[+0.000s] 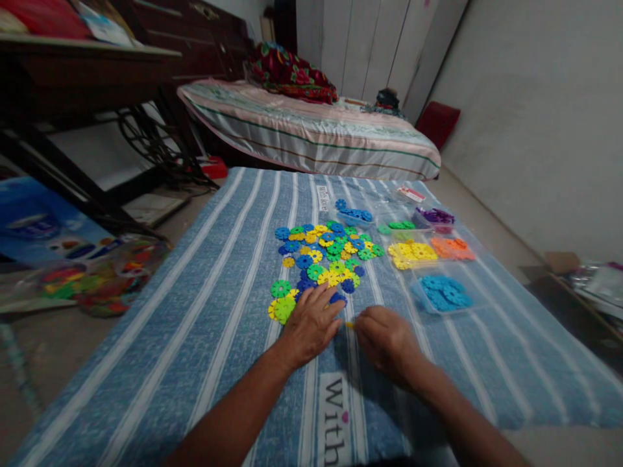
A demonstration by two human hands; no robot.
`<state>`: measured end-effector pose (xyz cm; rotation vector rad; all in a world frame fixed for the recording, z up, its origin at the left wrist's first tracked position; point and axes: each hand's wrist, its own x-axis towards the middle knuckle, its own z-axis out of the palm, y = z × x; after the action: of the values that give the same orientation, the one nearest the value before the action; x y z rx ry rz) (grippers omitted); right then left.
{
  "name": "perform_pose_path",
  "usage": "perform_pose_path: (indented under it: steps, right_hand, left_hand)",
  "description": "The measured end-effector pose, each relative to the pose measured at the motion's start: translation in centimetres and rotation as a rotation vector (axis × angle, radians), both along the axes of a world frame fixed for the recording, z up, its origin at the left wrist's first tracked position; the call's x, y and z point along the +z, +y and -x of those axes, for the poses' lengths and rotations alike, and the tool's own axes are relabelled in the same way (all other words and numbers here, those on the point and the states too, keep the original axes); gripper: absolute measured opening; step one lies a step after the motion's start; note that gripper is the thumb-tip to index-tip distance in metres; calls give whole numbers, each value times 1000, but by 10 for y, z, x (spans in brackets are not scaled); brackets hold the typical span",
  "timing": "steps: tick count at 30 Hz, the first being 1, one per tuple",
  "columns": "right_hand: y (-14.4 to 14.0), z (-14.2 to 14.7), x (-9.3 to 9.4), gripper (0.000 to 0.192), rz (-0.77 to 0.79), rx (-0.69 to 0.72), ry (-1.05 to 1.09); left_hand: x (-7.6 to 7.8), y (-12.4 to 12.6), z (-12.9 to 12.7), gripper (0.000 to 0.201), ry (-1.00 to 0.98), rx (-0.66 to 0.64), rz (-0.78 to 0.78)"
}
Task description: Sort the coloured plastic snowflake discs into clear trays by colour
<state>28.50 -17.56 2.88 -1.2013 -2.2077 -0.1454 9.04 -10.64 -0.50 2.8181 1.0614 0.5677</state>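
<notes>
Blue-and-white striped cloth (219,311) covers the low surface in the head view, with a bed (311,133) behind it, a dark sewing bench (82,71) at far left, and clear trays of sorted yellow (411,253), orange (452,248) and blue pieces (444,292) to the right. A loose pile of flat, gear-shaped discs (324,256) lies just ahead of both hands, stretching away from the person, the discs flat on the cloth. The left hand (311,324) rests palm-down with its grip released, fingers touching the nearest discs, while the right hand (387,340) is curled beside it near a small yellow piece (349,323); whether it grasps that piece I cannot tell.
</notes>
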Motion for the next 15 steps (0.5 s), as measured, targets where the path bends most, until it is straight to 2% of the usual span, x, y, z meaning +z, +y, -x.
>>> perform_pose_path:
  steps: [2,5,7,9,13,15]
  right_hand:
    - [19,-29,17,27,-71,-143,-44]
    - [47,-71,38,28,-244,-552,-66]
    - [58,-84,43,22,-320,-716,-5]
    - [59,-80,37,24,-284,-718,47]
    - [53,-40,5,30,-26,-458,66]
    - [56,-24,-10,28,49,-404,94]
  left_hand:
    - [-1,0,1,31,-5,2,-7]
    - [-3,0,1,30,-9,3,-8]
    - [-4,0,1,30,-9,3,-2]
    - [-3,0,1,30,-14,5,1]
    - [0,-1,1,31,-20,0,-16]
    - [1,-2,1,31,-13,-6,-29]
